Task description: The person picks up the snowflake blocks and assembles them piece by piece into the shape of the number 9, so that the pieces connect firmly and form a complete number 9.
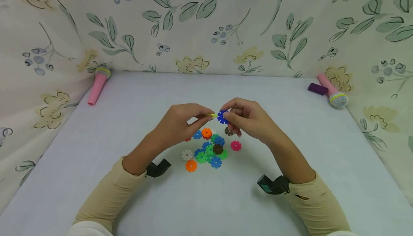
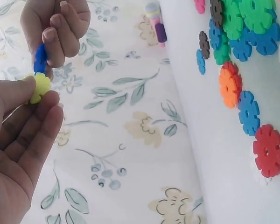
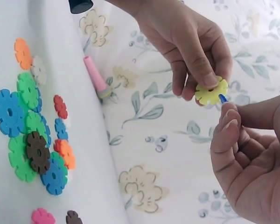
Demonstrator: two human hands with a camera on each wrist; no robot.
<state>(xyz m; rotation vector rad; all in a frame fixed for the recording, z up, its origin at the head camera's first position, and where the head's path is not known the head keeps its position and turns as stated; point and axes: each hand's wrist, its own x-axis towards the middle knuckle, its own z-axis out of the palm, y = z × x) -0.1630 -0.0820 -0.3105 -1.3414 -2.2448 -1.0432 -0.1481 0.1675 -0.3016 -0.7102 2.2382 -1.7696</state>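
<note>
The left hand (image 1: 180, 123), at the middle of the head view, pinches a thin yellow plastic disc with a notched rim (image 2: 41, 88) between thumb and fingers. Just beside it, slightly right of centre, the right hand (image 1: 250, 119) grips a dark blue notched plastic disc (image 1: 222, 117) between thumb and forefinger. The two discs meet at their rims, raised off the surface; in both wrist views they stand crosswise to each other. How deep the blue one sits in the yellow one's slot cannot be told.

The step in hand appears to be joining these two pieces slot to slot. The next move would seem to call for keeping the slots lined up and pressing the discs together squarely, with a firm pinch on each.

Below the hands, at the centre of the frame, a loose cluster of similar discs lies on the white tabletop (image 1: 96, 193): green, blue and dark brown ones overlap, with a white disc (image 1: 187, 155) and an orange disc (image 1: 191, 166) at its lower left and a pink disc (image 1: 236, 145) apart at its right.

Farther out, a pink toy microphone (image 1: 97, 85) lies at the upper left; another pink microphone (image 1: 333, 92) lies at the upper right, beside a dark purple block (image 1: 317, 88).
</note>
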